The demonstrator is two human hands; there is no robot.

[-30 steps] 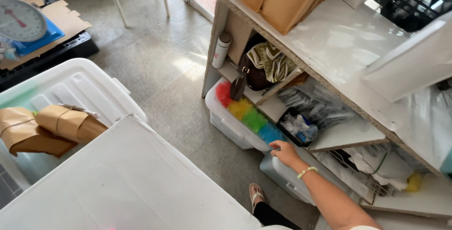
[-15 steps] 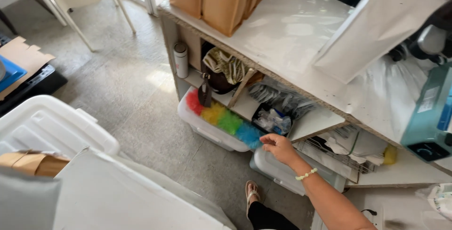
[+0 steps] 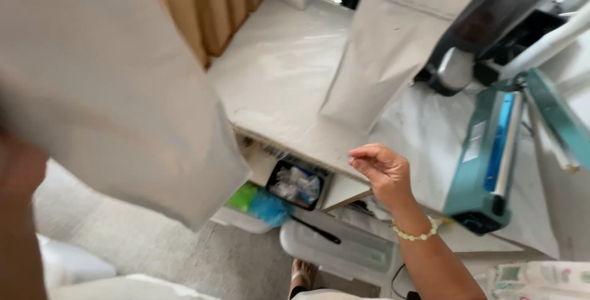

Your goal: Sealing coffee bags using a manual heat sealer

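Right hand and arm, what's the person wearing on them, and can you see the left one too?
The right hand is bare, with no glove, and the forearm has no sleeve. A bracelet of small pale beads circles the wrist. The left hand is a close blur at the frame edge; nothing worn can be made out.

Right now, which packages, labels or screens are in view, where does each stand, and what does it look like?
Grey stand-up pouch: upright on the white counter, tall, plain.
Large grey pouch: blurred, close to the camera at left, apparently in the left hand.
Brown paper bags: rowed at the counter's far left.
Pale label: narrow strip on the teal heat sealer, beside the empty right hand.
No screens.
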